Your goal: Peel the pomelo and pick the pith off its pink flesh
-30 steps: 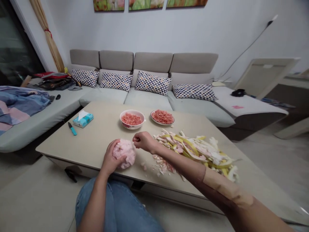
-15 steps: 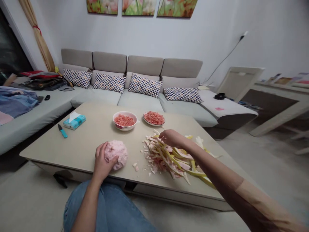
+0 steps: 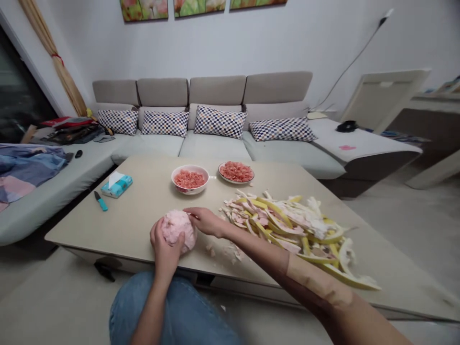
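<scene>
A peeled pomelo (image 3: 177, 226), round and pale pink with pith on it, rests near the front edge of the table. My left hand (image 3: 166, 244) is wrapped around its left and front side, holding it. At its upper right, my right hand (image 3: 206, 221) has its fingertips pinched against the surface; whatever bit of pith lies between them is too small to see. To the right spreads a heap of pomelo peel (image 3: 283, 218), yellow rind strips mixed with white and pink pith. Small pith scraps (image 3: 235, 253) lie between the pomelo and the heap.
On the low table (image 3: 143, 206) stand a white bowl (image 3: 190, 190) and a plate (image 3: 236, 181), both with pink pomelo flesh. A blue tissue pack (image 3: 117, 186) and a small blue-handled knife (image 3: 101, 201) lie at left. Behind is a grey sofa (image 3: 215, 146) with checkered cushions.
My right hand has moved left from the peel heap to the pomelo, its fingers now at the fruit. My left hand still holds the pomelo. The view has shifted slightly.
</scene>
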